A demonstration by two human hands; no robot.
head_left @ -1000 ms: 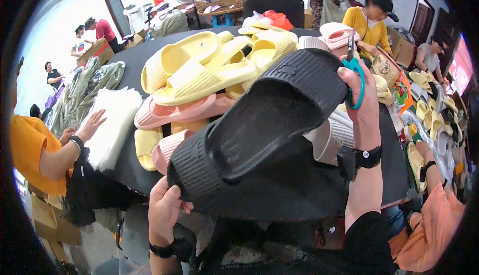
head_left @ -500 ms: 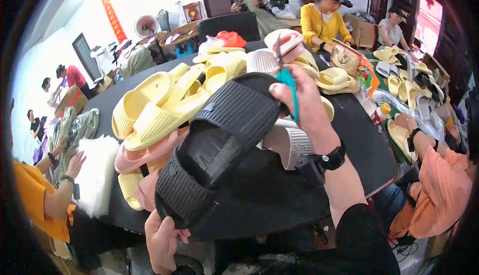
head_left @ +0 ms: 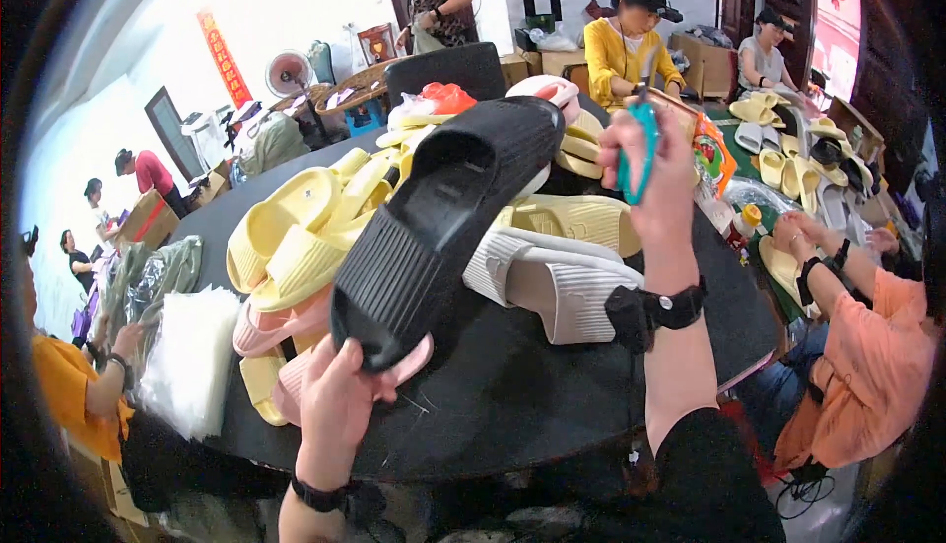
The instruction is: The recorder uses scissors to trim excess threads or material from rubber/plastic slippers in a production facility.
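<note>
My left hand (head_left: 340, 395) is closed on the lower end of a pair of black slide slippers (head_left: 389, 277), thumb on top. The pair lies tilted above the table, one ribbed strap at each end. Up to the right and apart from the slippers, my right hand (head_left: 665, 173) grips scissors by their teal handle (head_left: 639, 154), blades pointing up. Under and beside the black pair are white slippers (head_left: 576, 292), a pink slipper (head_left: 286, 321) and a heap of yellow slippers (head_left: 291, 213).
The dark table (head_left: 493, 415) curves around in front of me. To the left, a co-worker in orange sits by a stack of clear plastic bags (head_left: 192, 361). At right, another co-worker in a salmon top handles slippers near a small yellow-capped bottle (head_left: 749, 218). A person in yellow sits across.
My right hand has let go of the slippers' upper end and moved right with the scissors. The black pair has turned and risen slightly in my left hand.
</note>
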